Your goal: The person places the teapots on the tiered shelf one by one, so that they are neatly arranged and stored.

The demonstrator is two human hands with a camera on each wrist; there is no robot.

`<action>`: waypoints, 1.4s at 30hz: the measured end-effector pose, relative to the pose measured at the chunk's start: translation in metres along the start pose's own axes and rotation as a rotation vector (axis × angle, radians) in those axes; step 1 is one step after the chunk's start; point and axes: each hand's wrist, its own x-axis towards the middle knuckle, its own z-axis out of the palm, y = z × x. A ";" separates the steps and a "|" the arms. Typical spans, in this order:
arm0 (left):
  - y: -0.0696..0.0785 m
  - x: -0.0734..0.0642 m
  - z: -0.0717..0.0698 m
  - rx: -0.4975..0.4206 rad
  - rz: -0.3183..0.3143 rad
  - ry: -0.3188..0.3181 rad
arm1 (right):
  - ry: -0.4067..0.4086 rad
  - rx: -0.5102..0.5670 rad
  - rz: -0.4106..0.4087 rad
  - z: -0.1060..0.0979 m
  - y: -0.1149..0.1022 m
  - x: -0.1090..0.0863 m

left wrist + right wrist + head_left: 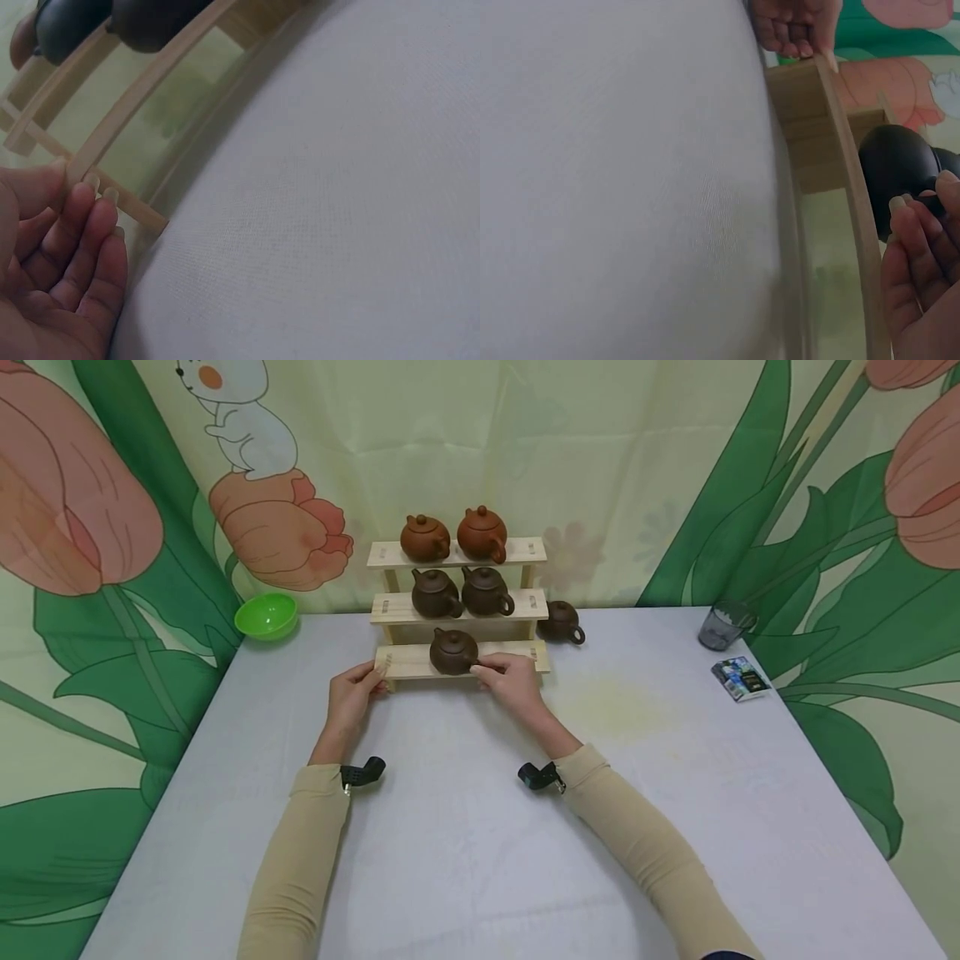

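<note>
A three-tier wooden display rack (405, 662) stands at the back of the table. My left hand (348, 700) pinches the left end of its lowest shelf (124, 112) between thumb and fingertips. On that shelf sits a dark brown teapot (452, 652). My right hand (516, 687) pinches this teapot's handle, at the right side of its body; the right wrist view shows the fingers (922, 244) on it. Two dark teapots, one at left (435, 594) and one at right (485, 591), sit on the middle shelf. Two reddish-brown teapots, left (424, 538) and right (482, 532), occupy the top shelf.
Another dark teapot (561, 623) stands on the table right behind the rack's right end. A green bowl (267, 617) is at the back left corner. Toward the back right are a clear glass (726, 627) and a small card pack (740, 679). White cloth covers the table (450, 843).
</note>
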 end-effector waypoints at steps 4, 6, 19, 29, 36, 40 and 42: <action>-0.002 0.000 0.000 0.003 -0.003 -0.001 | 0.007 0.015 0.010 0.009 0.000 0.001; -0.006 0.001 -0.001 -0.006 0.013 0.006 | 0.002 0.026 0.017 0.013 -0.001 0.001; -0.005 0.000 -0.001 -0.002 0.024 0.014 | -0.001 -0.002 0.039 0.026 -0.009 0.005; -0.003 0.001 -0.001 0.009 0.009 0.021 | -0.013 0.002 0.031 0.025 -0.010 0.005; -0.006 0.003 -0.001 -0.006 0.017 0.015 | -0.041 0.044 0.056 0.021 -0.009 0.004; -0.007 0.003 0.000 -0.011 0.023 0.017 | -0.065 0.069 0.061 0.018 -0.008 0.004; -0.007 0.003 0.000 -0.009 0.028 0.018 | -0.079 0.074 0.062 0.017 -0.005 0.004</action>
